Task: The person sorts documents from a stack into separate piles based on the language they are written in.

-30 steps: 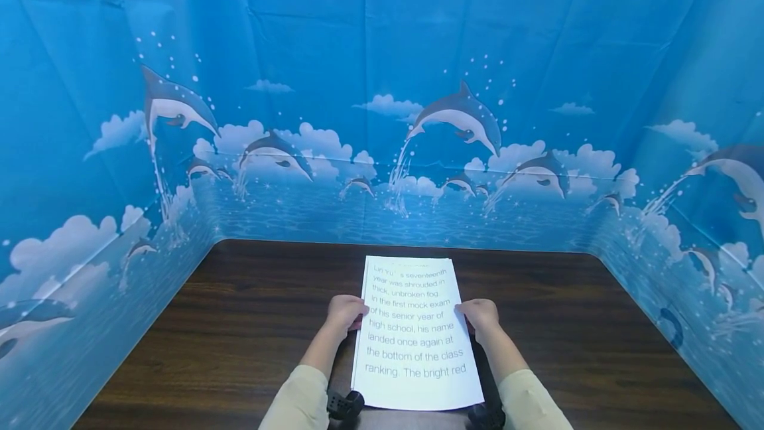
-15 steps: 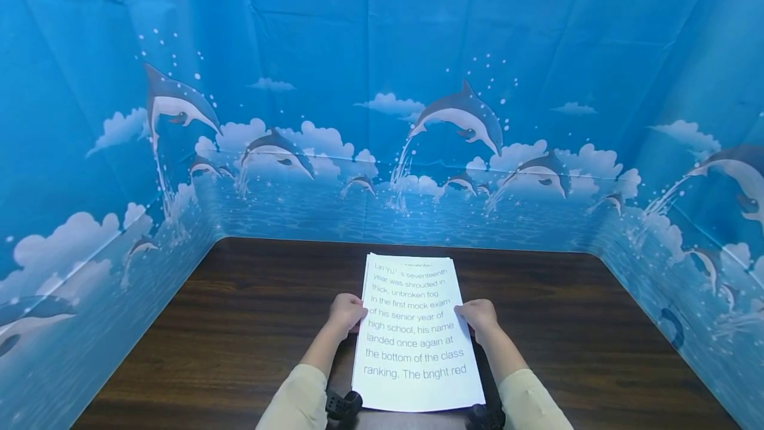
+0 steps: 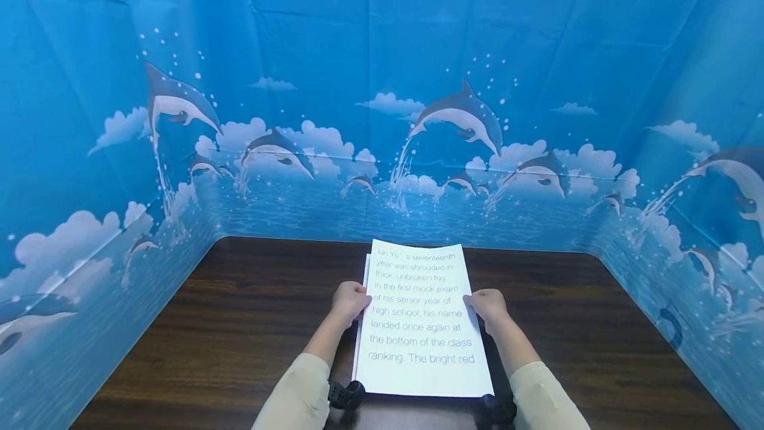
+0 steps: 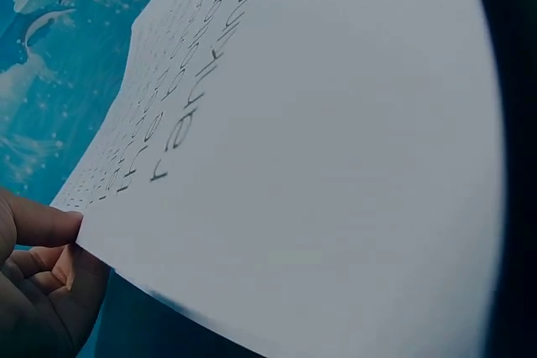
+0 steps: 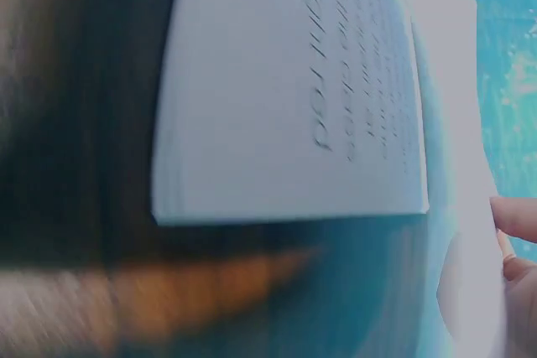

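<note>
Plainly Light and Limp: a Printed Sheet (image 3: 420,324) Held by Both Long Edges

The left grip (image 3: 349,300) pinches the printed sheet near the middle of its left edge; in the left-wrist view the thumb (image 4: 46,225) is on the printed face, with curled fingers below. The right grip (image 3: 488,305) pinches the opposite edge of the printed sheet at much the same height, though the right-wrist view crops most of that hand.

Between the two, the printed sheet is raised and bows, so it should handle as thin, floppy paper: next to no weight, quick to buckle if its sides are pushed together, easy to crease under a hard thumb. Those mid-edge spots look the best places to take hold, since they balance the load; a corner hold would likely let the rest droop. Strong pulling could tear it or make it slip.

Beneath the printed sheet lie more printed pages (image 5: 243,106), peeping past its left edge in the head view. How many, the views do not tell. Smooth faces will probably slide, or cling enough for a fingertip to catch a second leaf.

Under and around the printed sheet spreads the dark wooden desk (image 3: 239,324); behind it hangs a dolphin backdrop (image 3: 310,211).
</note>
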Motion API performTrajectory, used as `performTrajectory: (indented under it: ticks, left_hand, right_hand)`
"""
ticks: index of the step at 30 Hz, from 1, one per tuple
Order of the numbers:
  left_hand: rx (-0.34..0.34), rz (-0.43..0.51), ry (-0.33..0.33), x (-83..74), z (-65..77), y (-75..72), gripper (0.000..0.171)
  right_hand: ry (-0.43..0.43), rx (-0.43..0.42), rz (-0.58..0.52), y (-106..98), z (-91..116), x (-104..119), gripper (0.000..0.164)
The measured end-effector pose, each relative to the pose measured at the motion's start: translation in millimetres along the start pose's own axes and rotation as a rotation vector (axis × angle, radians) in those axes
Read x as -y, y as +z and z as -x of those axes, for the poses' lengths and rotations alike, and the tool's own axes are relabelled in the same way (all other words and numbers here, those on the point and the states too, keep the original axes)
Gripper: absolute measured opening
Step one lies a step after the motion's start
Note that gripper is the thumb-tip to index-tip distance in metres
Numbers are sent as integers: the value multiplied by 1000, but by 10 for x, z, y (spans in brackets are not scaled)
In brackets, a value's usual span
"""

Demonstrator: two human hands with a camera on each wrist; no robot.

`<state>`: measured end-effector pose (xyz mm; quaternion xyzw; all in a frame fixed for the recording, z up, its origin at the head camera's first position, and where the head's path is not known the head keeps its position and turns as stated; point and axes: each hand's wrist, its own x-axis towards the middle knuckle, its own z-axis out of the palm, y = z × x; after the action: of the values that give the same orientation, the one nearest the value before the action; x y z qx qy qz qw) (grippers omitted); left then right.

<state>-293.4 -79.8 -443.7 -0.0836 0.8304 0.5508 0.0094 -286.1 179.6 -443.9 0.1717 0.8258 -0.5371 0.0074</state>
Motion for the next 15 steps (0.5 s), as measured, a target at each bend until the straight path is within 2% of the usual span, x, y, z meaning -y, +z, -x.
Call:
performTrajectory:
  ticks: [6, 15]
  left_hand:
    - [-14, -29, 14, -202, -62, 92, 6]
    - [-40, -91, 36, -392, -109, 357, 4]
  right_hand:
    - [-7, -24, 47, -172, -85, 71, 21]
    - [14, -46, 75, -483, -223, 81, 29]
